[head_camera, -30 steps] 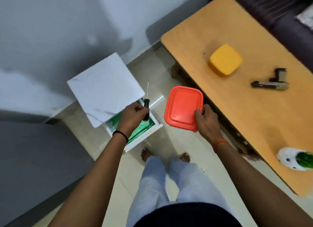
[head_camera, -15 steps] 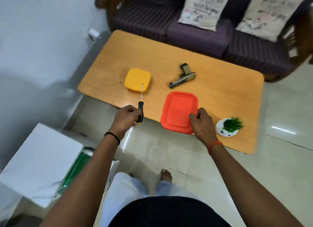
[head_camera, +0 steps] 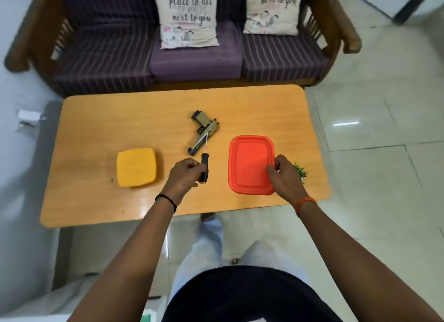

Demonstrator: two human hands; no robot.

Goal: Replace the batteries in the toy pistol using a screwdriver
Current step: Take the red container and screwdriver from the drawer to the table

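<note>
Orange-topped low table [head_camera: 96, 201] before a striped sofa [head_camera: 197, 57]. Toy pistol [head_camera: 204, 131] lies mid-table, untouched. Left hand [head_camera: 183, 177] grips the screwdriver [head_camera: 204, 168]; right hand [head_camera: 286, 177] pinches the red container [head_camera: 249, 164] at its near-right edge. Risk: that 1-edge hold may let it tilt and spill. 2 lidded containers, red and yellow [head_camera: 136, 167]; contents hidden.

Orange-brown wooden table [head_camera: 101, 201]: smooth, glossy. Red rectangular plastic container [head_camera: 249, 164]: matt. Slim screwdriver [head_camera: 205, 163]: bright metal shaft, black plastic handle. Purple striped sofa [head_camera: 108, 55]: cloth cushions.
</note>
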